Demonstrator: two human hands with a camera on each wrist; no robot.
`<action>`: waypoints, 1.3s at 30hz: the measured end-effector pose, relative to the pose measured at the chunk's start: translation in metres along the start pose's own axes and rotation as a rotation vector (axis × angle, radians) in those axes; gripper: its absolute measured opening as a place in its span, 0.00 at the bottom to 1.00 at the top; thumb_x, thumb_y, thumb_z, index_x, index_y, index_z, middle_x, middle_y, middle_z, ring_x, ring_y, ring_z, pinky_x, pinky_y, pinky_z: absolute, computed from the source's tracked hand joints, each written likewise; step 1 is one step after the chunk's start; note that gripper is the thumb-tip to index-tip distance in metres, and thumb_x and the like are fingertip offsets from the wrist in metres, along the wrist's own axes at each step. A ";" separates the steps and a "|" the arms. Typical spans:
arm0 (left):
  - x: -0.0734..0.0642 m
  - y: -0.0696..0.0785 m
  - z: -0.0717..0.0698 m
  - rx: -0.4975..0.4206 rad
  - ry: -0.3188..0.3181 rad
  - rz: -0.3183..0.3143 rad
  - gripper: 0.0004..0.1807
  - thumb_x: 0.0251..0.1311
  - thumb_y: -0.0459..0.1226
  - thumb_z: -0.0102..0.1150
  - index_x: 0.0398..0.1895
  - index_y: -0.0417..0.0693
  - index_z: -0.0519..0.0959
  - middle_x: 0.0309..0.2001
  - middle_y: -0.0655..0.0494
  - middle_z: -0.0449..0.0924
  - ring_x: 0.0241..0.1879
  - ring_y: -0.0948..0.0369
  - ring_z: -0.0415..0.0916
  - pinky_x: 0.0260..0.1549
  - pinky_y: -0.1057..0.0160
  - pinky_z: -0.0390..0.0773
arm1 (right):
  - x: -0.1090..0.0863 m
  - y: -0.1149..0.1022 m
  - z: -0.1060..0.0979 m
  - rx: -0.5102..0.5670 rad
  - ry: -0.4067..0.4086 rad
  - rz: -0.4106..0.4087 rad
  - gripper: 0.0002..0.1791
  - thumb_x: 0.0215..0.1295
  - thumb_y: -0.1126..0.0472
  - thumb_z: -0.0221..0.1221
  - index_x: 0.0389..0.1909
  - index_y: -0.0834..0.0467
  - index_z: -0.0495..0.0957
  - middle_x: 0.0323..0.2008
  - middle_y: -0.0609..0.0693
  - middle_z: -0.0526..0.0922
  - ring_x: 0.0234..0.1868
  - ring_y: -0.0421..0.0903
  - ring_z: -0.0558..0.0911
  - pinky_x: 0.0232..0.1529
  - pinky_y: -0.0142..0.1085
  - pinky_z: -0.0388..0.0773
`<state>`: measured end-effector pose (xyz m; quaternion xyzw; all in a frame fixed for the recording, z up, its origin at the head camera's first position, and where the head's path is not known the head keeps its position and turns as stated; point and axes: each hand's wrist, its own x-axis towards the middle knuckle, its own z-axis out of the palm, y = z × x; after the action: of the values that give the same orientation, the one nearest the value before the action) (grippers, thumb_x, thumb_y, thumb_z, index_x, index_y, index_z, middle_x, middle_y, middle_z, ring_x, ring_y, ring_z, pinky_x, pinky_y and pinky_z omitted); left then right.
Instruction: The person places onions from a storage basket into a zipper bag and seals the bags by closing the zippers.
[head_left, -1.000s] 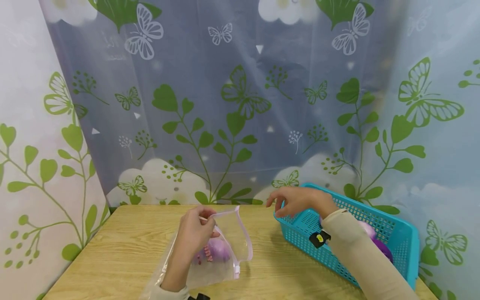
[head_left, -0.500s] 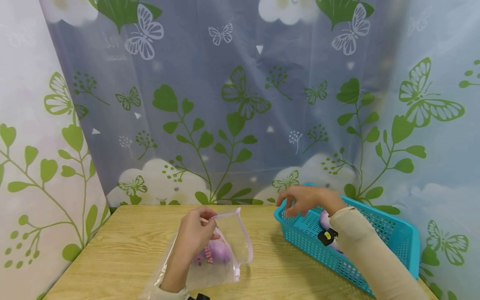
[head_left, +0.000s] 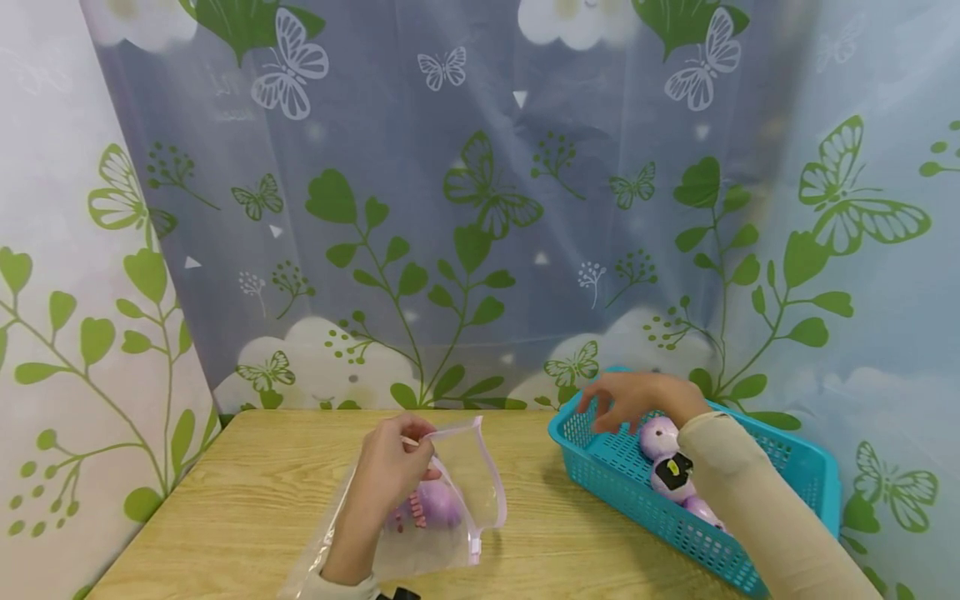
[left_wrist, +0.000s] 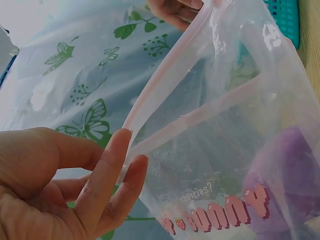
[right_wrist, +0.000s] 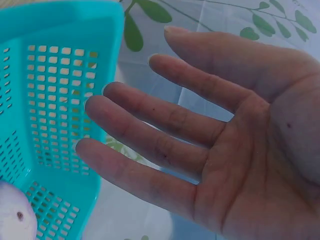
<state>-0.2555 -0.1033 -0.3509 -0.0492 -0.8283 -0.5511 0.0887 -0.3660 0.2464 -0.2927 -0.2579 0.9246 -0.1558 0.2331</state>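
My left hand (head_left: pixel 392 467) pinches the pink-edged mouth of a clear zip bag (head_left: pixel 427 550), fingertips at the rim. A purple ball (head_left: pixel 441 503) lies inside the bag, and pink lettering (left_wrist: pixel 225 215) is printed on its front in the left wrist view. To the right, my right hand (head_left: pixel 637 397) hovers over the far left end of a turquoise basket (head_left: pixel 621 490). Its palm and spread, relaxed fingers (right_wrist: pixel 145 132) show bare in the right wrist view. In the basket sit several lilac balls (head_left: pixel 660 435), one with a small dark spot on it.
Both bag and basket rest on a wooden table (head_left: pixel 247 475). A curtain (head_left: pixel 420 208) printed with leaves and butterflies hangs behind it. The basket's raised rim (right_wrist: pixel 112 60) runs close by the right fingertips. A plastic slider (head_left: pixel 474 546) sits at the bag mouth's near corner.
My right hand has moved right, from the basket's left corner to farther over its inside. More lilac balls show beside the forearm. The left hand and bag have stayed in place.
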 end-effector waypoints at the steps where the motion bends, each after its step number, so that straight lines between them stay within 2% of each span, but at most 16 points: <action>1: 0.000 0.000 0.000 0.001 -0.001 -0.001 0.11 0.65 0.26 0.55 0.48 0.33 0.81 0.42 0.40 0.81 0.22 0.61 0.83 0.27 0.57 0.91 | -0.001 0.002 0.000 -0.002 -0.002 0.004 0.20 0.72 0.59 0.61 0.63 0.56 0.77 0.46 0.54 0.87 0.39 0.46 0.84 0.38 0.41 0.89; 7: 0.000 0.000 0.000 0.006 -0.002 -0.002 0.12 0.65 0.27 0.55 0.48 0.33 0.81 0.42 0.40 0.81 0.22 0.61 0.83 0.27 0.57 0.90 | -0.003 0.014 0.001 0.029 -0.003 0.044 0.21 0.71 0.60 0.63 0.64 0.56 0.77 0.48 0.54 0.87 0.42 0.46 0.85 0.39 0.40 0.90; 14: 0.000 0.000 0.000 0.005 -0.002 -0.001 0.12 0.65 0.26 0.54 0.48 0.33 0.81 0.42 0.40 0.82 0.22 0.61 0.83 0.27 0.58 0.90 | -0.008 0.029 0.001 0.069 -0.022 0.074 0.22 0.70 0.61 0.63 0.63 0.58 0.76 0.48 0.55 0.87 0.44 0.47 0.86 0.41 0.46 0.92; 19: -0.001 0.001 0.000 0.017 -0.005 -0.001 0.12 0.65 0.27 0.55 0.48 0.34 0.82 0.43 0.40 0.82 0.22 0.61 0.84 0.27 0.58 0.90 | -0.010 0.045 0.004 0.077 -0.015 0.111 0.23 0.68 0.63 0.65 0.63 0.58 0.76 0.47 0.55 0.86 0.43 0.48 0.86 0.41 0.46 0.92; 29: -0.001 0.001 0.001 0.010 -0.010 0.000 0.11 0.65 0.27 0.55 0.48 0.33 0.81 0.42 0.39 0.82 0.22 0.61 0.84 0.28 0.58 0.91 | -0.016 0.078 0.014 0.116 0.006 0.231 0.24 0.64 0.69 0.64 0.61 0.57 0.78 0.55 0.60 0.83 0.53 0.51 0.84 0.45 0.52 0.91; 39: -0.001 0.000 0.000 0.010 -0.008 0.005 0.11 0.65 0.26 0.54 0.48 0.33 0.82 0.43 0.40 0.81 0.22 0.61 0.83 0.28 0.58 0.91 | -0.022 0.095 0.024 0.111 0.019 0.311 0.26 0.59 0.71 0.63 0.60 0.53 0.79 0.60 0.61 0.78 0.51 0.54 0.83 0.49 0.51 0.88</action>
<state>-0.2545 -0.1029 -0.3508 -0.0530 -0.8313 -0.5464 0.0871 -0.3754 0.3321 -0.3437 -0.0967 0.9455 -0.1710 0.2598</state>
